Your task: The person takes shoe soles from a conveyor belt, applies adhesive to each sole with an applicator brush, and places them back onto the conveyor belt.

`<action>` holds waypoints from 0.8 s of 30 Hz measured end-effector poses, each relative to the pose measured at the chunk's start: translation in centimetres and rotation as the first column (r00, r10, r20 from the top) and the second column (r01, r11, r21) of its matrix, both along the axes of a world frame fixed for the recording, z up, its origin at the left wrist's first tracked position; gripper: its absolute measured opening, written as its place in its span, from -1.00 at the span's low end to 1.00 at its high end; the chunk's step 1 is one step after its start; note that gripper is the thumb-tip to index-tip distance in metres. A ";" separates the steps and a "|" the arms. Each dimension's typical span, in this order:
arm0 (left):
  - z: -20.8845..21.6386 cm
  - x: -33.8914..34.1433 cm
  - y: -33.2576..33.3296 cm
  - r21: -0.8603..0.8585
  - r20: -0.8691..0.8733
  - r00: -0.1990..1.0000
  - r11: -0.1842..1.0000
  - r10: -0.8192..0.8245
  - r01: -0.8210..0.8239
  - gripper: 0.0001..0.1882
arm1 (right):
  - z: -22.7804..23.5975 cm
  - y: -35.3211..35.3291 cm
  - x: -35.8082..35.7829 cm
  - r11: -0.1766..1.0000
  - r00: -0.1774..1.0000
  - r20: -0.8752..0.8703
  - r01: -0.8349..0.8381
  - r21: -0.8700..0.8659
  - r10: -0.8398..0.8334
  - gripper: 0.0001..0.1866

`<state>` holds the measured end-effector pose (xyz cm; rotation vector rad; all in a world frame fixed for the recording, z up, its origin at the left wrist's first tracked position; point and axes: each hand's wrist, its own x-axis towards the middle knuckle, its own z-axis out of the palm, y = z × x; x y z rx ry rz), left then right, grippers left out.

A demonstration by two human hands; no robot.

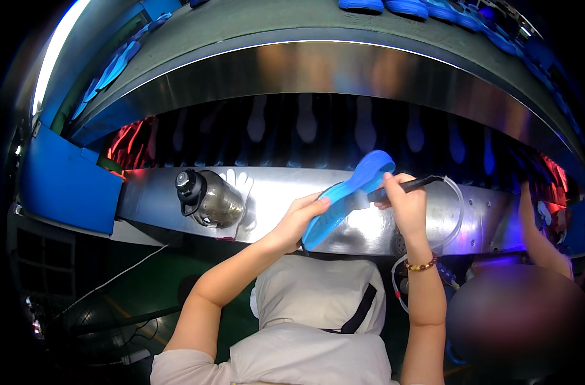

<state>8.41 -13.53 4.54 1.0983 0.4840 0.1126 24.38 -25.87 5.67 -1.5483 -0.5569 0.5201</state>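
Observation:
My left hand (pixel 297 219) grips a blue shoe sole (pixel 351 185) by its side, thumb on the near face. The sole is tilted above the metal ledge, with its rounded upper end pointing away to the right. My right hand (pixel 406 206) is closed around a black brush-like tool (pixel 419 184). A clear tube (pixel 460 215) runs from the tool's back end and loops down past my wrist. The tool's front end meets the sole's right side; its blurred tip cannot be made out exactly.
On the steel ledge (pixel 142 196) stand a dark see-through bottle (pixel 220 202) and, behind it, a white glove (pixel 246 185). Several soles (pixel 305 119) show in the dark slot beyond. Above runs a green belt (pixel 260 27) carrying blue soles. At right, a co-worker's arm (pixel 537 234) reaches in.

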 end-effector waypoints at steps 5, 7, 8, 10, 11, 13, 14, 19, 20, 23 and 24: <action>-0.3 0.0 0.1 -0.441 -0.018 0.998 0.896 0.057 -0.060 -0.48 | -2.7 0.7 -0.4 0.968 0.945 0.212 0.244 0.057 -0.250 -0.79; -0.1 0.5 -0.4 -0.434 0.025 0.997 0.899 0.078 -0.060 -0.47 | -3.0 1.0 -1.2 0.991 0.977 0.170 0.123 0.052 -0.130 -0.72; -0.3 0.7 -0.4 -0.444 0.022 0.996 0.893 0.085 -0.066 -0.46 | -3.4 1.2 -2.8 0.997 0.917 0.394 0.074 -0.003 -0.067 -0.69; -0.2 0.9 -0.4 -0.473 0.016 0.997 0.879 0.078 -0.061 -0.45 | -3.5 1.0 -5.1 0.997 0.808 0.589 0.038 -0.063 0.006 -0.63; -0.7 1.0 -0.2 -0.472 0.018 0.997 0.880 0.076 -0.059 -0.45 | -3.3 0.9 -5.6 0.998 0.812 0.584 0.034 -0.057 0.005 -0.60; -1.6 0.9 0.3 -0.480 0.032 0.994 0.874 0.108 -0.080 -0.48 | -2.8 0.4 -6.2 0.999 0.803 0.596 0.023 -0.040 0.006 -0.63; -1.9 0.6 0.6 -0.469 0.037 0.992 0.879 0.122 -0.091 -0.47 | -2.6 0.0 -6.3 0.999 0.833 0.553 -0.032 -0.022 0.038 -0.65; -2.3 -0.7 2.6 -0.473 0.076 0.983 0.874 0.167 -0.112 -0.40 | -0.4 -2.4 -4.8 0.898 0.873 0.251 -0.439 0.029 0.419 -0.74; -1.8 -1.6 2.9 -0.407 0.130 0.989 0.914 0.074 -0.015 -0.37 | 0.0 -3.6 -4.2 0.883 0.897 0.134 -0.439 0.165 0.421 -0.72; 2.5 -3.8 4.0 0.049 0.258 0.957 0.991 -0.136 0.128 -0.32 | 0.5 -7.5 -3.7 0.822 0.946 -0.190 -0.117 0.558 0.263 -0.54; 3.9 -4.1 4.6 0.084 0.266 0.958 0.993 -0.104 0.085 -0.32 | 0.8 -8.3 -3.0 0.846 0.959 -0.254 0.029 0.532 0.128 -0.53</action>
